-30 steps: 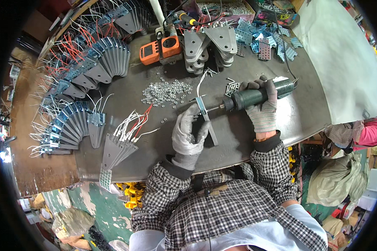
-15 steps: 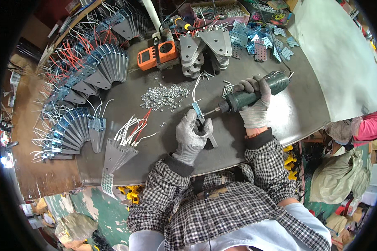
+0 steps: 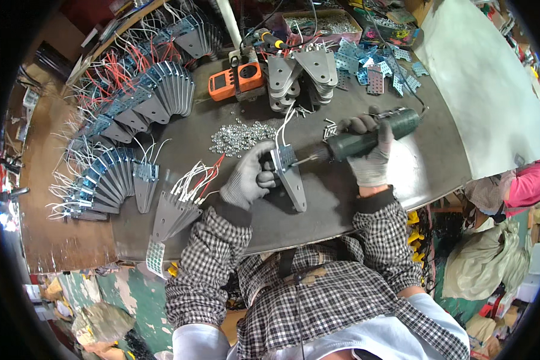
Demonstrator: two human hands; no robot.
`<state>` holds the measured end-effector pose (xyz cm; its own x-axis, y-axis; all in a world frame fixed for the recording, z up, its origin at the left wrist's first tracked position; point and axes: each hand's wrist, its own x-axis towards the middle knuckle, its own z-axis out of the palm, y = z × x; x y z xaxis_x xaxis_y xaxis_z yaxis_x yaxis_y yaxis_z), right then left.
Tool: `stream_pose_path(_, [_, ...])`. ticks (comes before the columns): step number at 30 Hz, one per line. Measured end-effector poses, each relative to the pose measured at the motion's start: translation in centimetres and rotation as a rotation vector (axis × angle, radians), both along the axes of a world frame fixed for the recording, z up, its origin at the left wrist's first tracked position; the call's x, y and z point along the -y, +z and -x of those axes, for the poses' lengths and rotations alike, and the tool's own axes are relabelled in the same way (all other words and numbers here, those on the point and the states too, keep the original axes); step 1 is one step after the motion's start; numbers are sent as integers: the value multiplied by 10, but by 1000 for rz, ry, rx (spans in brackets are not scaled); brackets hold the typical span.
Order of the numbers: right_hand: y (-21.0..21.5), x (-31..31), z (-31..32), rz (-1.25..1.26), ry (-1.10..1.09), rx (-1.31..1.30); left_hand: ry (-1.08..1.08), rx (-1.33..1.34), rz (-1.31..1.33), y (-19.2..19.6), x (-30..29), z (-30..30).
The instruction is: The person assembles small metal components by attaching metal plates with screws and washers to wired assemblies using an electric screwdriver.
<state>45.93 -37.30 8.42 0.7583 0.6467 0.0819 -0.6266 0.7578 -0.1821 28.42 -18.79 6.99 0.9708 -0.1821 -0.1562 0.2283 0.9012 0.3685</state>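
Now, in the head view, holds the grey bracket [image 3: 294,187] above the surface [image 3: 336,213] in the left hand [image 3: 249,175], turned from edge-on to broad-face up, apparently baring its blue plate [image 3: 284,155] to the driver [image 3: 345,146] clasped in the right hand [image 3: 371,157].

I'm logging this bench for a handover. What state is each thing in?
Left hand: gloved, holding the grey plate
Right hand: gloved, wrapped around the power screwdriver
Grey plate: held, wired, narrow end toward the person
Power screwdriver: held, its bit at the plate; running or not, cannot tell
Nuts: loose, spread in a pile
Screws: loose, bunched
Blue brackets: loose heap
Orange device: on or off unclear
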Motion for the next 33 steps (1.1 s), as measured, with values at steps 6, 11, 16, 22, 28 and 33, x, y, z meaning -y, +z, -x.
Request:
stream_pose_path(6, [-6,26,-2,62,-117,-93,619,114,-1164,7,85,43])
stream_pose_path(11, [-12,26,1,101,-98,-79,787,-79,-1799,-10,84,36])
stream_pose_path(16, [-16,19,5,83,-71,-163,634,184,-2067,8,72,34])
stream_pose_path(22, [-16,17,8,105,-63,-188,672,-1,-1545,6,74,28])
stream_pose_path(28, [-13,16,11,83,-45,-184,714,136,-1542,2,69,24])
stream_pose_path(33, [-21,14,13,107,-59,-187,664,77,-1239,-5,67,24])
